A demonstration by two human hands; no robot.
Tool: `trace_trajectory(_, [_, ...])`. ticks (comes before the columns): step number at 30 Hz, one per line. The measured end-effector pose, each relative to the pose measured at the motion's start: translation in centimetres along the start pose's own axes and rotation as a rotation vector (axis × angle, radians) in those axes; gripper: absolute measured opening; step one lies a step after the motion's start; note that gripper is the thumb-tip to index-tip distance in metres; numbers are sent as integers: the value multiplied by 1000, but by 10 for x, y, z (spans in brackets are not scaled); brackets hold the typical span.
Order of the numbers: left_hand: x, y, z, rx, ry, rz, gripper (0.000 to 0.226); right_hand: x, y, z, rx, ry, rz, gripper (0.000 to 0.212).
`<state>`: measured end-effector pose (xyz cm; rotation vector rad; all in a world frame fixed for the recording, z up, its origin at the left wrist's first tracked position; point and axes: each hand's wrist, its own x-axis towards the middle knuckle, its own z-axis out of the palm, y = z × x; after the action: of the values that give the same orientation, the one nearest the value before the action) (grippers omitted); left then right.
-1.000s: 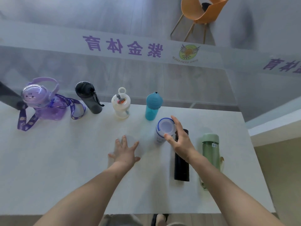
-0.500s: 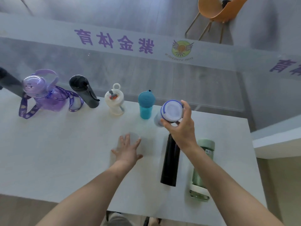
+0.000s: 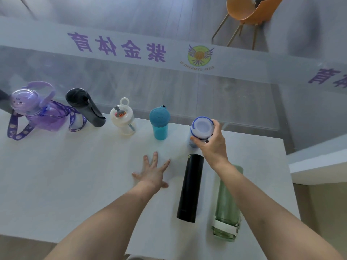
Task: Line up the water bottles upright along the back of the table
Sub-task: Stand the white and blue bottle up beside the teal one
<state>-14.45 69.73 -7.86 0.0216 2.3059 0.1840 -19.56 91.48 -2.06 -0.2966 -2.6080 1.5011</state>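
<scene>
My right hand [image 3: 213, 147] grips a white bottle with a blue-rimmed lid [image 3: 201, 128], held upright near the table's back edge, just right of the teal bottle [image 3: 160, 122]. Along the back stand a purple bottle with a strap [image 3: 35, 111], a dark grey bottle [image 3: 86, 107] and a clear white bottle with a ring lid [image 3: 123, 119]. A black flask [image 3: 190, 188] and a green bottle [image 3: 227, 205] lie on their sides near my right forearm. My left hand [image 3: 153, 172] rests flat on the table, fingers spread, holding nothing.
The white table [image 3: 65, 175] ends at a glass wall with purple lettering [image 3: 116, 45] right behind the row. An orange chair [image 3: 247, 10] stands beyond the glass. A dark object [image 3: 2, 102] sits at the far left edge.
My right hand has carried the white bottle from the table's middle back toward the far edge, beside the teal bottle. My left hand has stayed flat on the table.
</scene>
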Motion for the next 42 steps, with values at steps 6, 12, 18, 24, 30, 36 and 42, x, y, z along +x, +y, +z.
trace_trajectory(6, [0,0,-1,-13,-3,-2,107,8,0,4,-13,-47,-27,87])
trace_trajectory(12, [-3,-2,-3,-29,-4,4,105,17,2,5,3,-77,-11,87])
trace_trajectory(18, [-4,0,-3,-24,-1,5,104,18,3,5,-4,-81,-9,87])
trace_trajectory(24, [-2,-1,-1,-33,-2,4,105,18,1,7,-34,-41,-19,86])
trace_trajectory(30, [-1,-1,0,-30,-3,9,106,15,3,2,-49,-30,-7,84])
trace_trajectory(36, [1,-3,2,-40,-1,6,106,15,4,2,-10,-38,15,85])
trace_trajectory(42, [2,-3,2,-24,8,0,107,18,6,2,17,-52,15,85])
